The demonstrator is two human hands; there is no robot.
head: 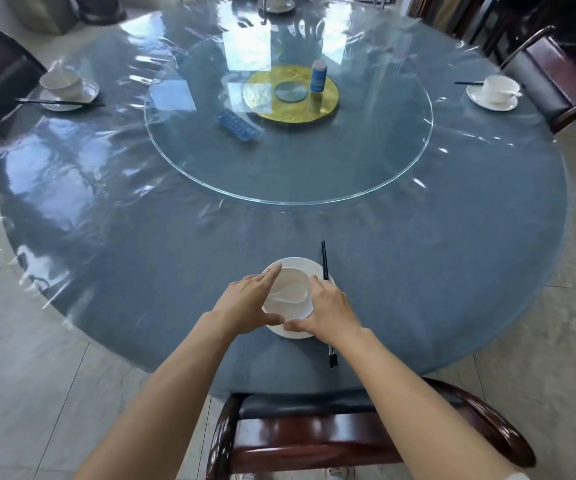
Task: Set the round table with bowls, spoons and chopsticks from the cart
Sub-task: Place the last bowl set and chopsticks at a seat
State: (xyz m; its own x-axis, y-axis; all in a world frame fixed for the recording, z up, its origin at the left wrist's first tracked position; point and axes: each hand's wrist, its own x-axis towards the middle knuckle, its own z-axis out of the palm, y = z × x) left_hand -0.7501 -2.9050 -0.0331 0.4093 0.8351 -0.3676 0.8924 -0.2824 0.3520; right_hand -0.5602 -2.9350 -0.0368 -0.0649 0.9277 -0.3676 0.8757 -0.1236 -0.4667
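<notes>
At the near edge of the round bench [141, 271], about six o'clock, a white bowl [288, 296] sits on a white saucer [305, 263]. A white spoon [291, 293] lies inside the bowl, its long axis running roughly from eight o'clock to two o'clock; which end is the handle I cannot tell. Just to the right, black chopsticks [324, 261] lie side by side with their long axis from six to twelve o'clock, their silver-banded ends toward the near edge, passing under the right wrist and touching or overlapping the saucer's right rim.

Both forearms reach forward over a dark wooden chair [314, 441]. The left hand [248, 299] cups the bowl's left side, fingers extended along the rim toward one o'clock, thumb curled round the near side. The right hand [328, 311] cups the right side, thumb pointing toward nine o'clock and nearly meeting the left thumb. Both hands are grasping the bowl between them.

The bench wears a blue-grey cloth under glossy clear plastic. At its centre sits a glass turntable [210, 168] carrying a blue bottle [317, 76] and a blue packet [236, 124]. A set place [66, 88] lies at ten o'clock, another place [496, 91] at two o'clock.
</notes>
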